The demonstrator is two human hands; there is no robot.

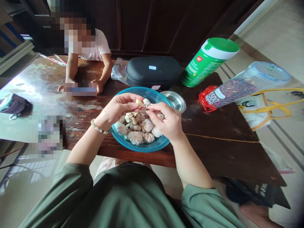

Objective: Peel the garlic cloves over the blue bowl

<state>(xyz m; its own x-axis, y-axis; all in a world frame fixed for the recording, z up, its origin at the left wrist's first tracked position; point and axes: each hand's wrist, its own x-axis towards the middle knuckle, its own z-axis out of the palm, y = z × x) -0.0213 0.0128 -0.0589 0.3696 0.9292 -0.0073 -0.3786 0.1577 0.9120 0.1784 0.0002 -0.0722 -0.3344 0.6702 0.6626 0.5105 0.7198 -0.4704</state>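
Note:
A blue bowl (140, 148) on the wooden table holds several white garlic bulbs (147, 125). Over its upper left part, my left hand (122, 107) pinches a pale, peeled-looking garlic clove (139, 103) between thumb and fingers. My right hand (167, 120) is above the bowl's right side, its thumb and index finger closed near a small whitish bit, too small to make out, close to the clove. Behind the bowl's right rim sits a shiny metal dish (177, 100), partly hidden by the bowl and my right hand.
Behind the bowl is a black case (153, 72) beside a clear plastic bag (119, 70). A green can (209, 61) and a tall clear container (247, 84) stand to the right. Across the wooden table (213, 126), at the left, a person (102, 44) holds a phone (80, 90).

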